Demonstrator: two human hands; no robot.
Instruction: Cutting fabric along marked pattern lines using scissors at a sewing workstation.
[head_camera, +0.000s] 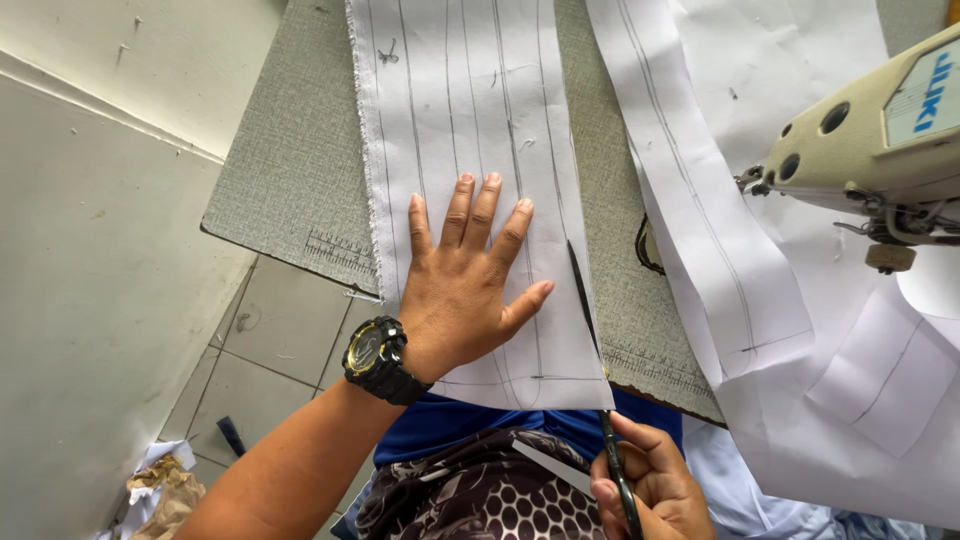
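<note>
Fabric strip (470, 130), white and marked with long pencil lines, lying flat on a grey counter (290, 170) and running away from the viewer, near end hanging just over the counter edge. Looks light, thin and floppy, likely to shift or wrinkle unless pinned down; probably best held by pressing flat beside the cut line, not by pinching an edge. Left hand (465, 290) resting palm down on the strip's near end, fingers (458, 212) spread apart and straight, pressing cloth to counter, black wristwatch (376, 357) on the wrist. Right hand (650, 480) low at the near edge, fingers curled shut around the handles of dark scissors (590, 330). Blades pointing away along the strip's right edge, just right of the left thumb, close but not touching it. Whether the blades are open cannot be told. More white fabric pieces (760, 250) spread to the right, partly under a cream sewing machine (870, 140). Tiled floor (270, 340) below the counter at left, with crumpled scraps (165, 490).
</note>
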